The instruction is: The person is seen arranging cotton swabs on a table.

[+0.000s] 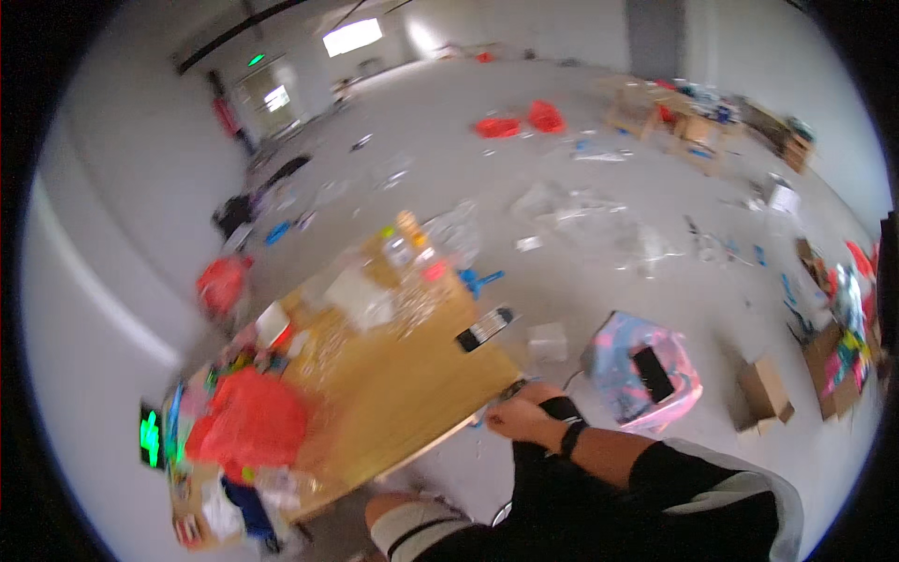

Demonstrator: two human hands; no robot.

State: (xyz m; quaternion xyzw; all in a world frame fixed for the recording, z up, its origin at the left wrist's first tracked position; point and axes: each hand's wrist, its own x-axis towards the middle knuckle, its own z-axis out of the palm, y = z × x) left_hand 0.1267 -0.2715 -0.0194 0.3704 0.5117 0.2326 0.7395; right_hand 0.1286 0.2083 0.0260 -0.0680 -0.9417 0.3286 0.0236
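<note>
Lower centre of frame, the right hand pinches shut on a thin cable at the wooden worktop edge: light, limp, likely best gripped near its end; left hand out of sight.

One wooden table, one red plastic bag on it, two red bags on the far floor, one pink printed bag, perhaps two small cardboard boxes, one hand visible.
</note>
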